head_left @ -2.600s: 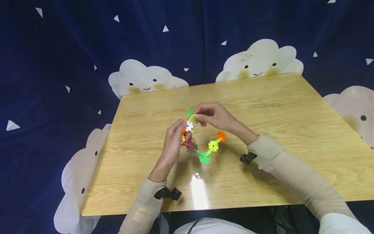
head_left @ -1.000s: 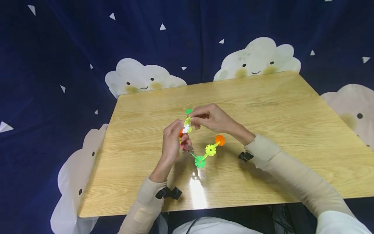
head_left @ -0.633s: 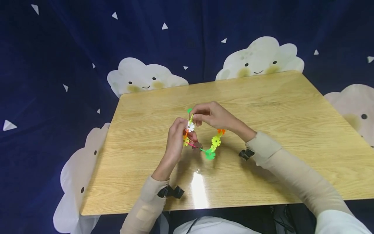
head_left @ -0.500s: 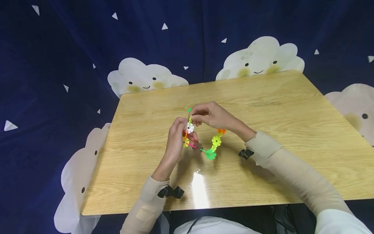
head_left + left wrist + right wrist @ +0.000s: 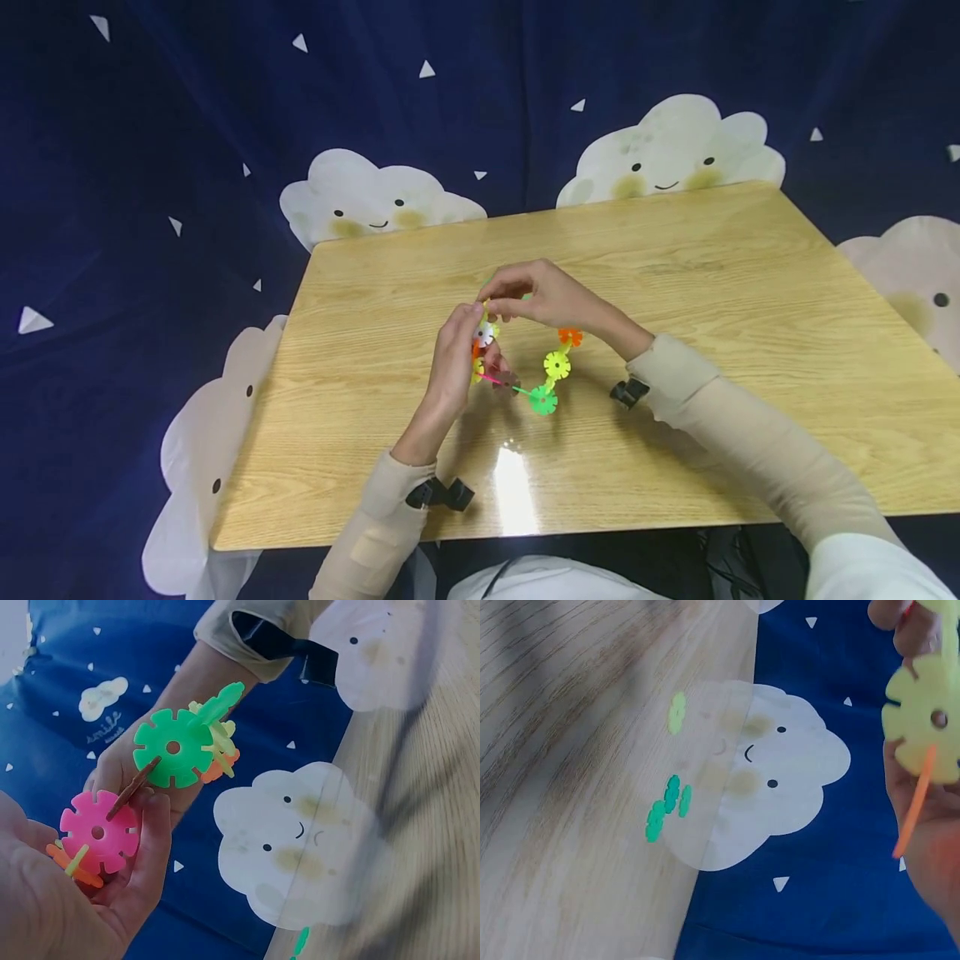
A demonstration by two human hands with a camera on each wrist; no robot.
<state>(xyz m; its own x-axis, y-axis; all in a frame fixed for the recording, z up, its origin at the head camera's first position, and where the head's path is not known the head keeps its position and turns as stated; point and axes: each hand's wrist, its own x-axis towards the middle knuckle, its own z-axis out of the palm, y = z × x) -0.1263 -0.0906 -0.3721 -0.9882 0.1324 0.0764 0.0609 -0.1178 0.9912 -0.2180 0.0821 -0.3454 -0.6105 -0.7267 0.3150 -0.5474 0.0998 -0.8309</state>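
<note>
My left hand (image 5: 450, 354) holds a chain of notched plastic discs near a white disc (image 5: 485, 334). My right hand (image 5: 546, 293) pinches at the chain's top end, its fingertips close to the left thumb; a yellow disc there is mostly hidden. From the left hand the chain hangs round through a brown disc (image 5: 507, 384), a green disc (image 5: 543, 400) and a yellow disc (image 5: 557, 365) to an orange disc (image 5: 570, 336). A pink disc (image 5: 97, 832) lies against the left fingers in the left wrist view. In the right wrist view, an orange disc (image 5: 915, 810) joins a yellow one (image 5: 937, 718).
Loose green discs (image 5: 655, 821) and a yellow-green disc (image 5: 676, 712) lie on the wooden table (image 5: 675, 250), in the right wrist view. A dark blue curtain with clouds hangs behind the table. Both wrists wear small black cameras (image 5: 628, 393).
My right hand's fingertips have moved slightly left and closer to the left thumb. The yellow disc between the hands is now more covered. The hanging chain has stayed nearly in place.
</note>
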